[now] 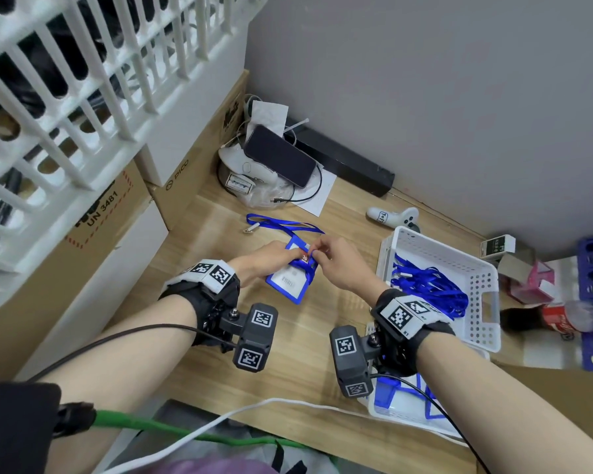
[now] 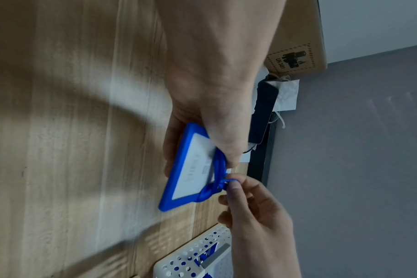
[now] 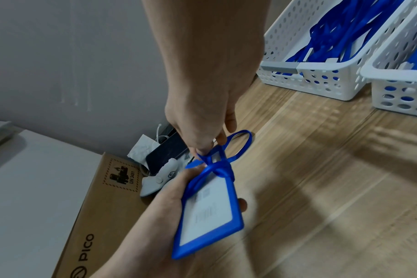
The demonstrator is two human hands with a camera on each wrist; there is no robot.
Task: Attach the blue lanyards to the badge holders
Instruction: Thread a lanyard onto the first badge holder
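My left hand [image 1: 274, 256] grips a blue-framed badge holder [image 1: 286, 283] by its long edges, a little above the wooden table, thumb near its top. A blue lanyard [image 1: 281, 224] is looped and knotted at the holder's top slot. Its strap trails away across the table. My right hand [image 1: 336, 263] pinches the lanyard [image 2: 218, 169] just at the knot, thumb and forefinger together. In the right wrist view the holder [image 3: 207, 216] lies in my left palm [image 3: 155, 216], and a loop of lanyard [image 3: 243, 146] hangs past my right hand [image 3: 202, 112].
A white perforated basket [image 1: 486, 316] at the right holds several blue lanyards [image 1: 428, 285]; another basket [image 1: 408, 419] nearer me holds blue badge holders. A phone [image 1: 279, 155], a white controller [image 1: 392, 215] and a black bar [image 1: 346, 162] lie by the wall. Cardboard boxes [image 1: 192, 172] stand left.
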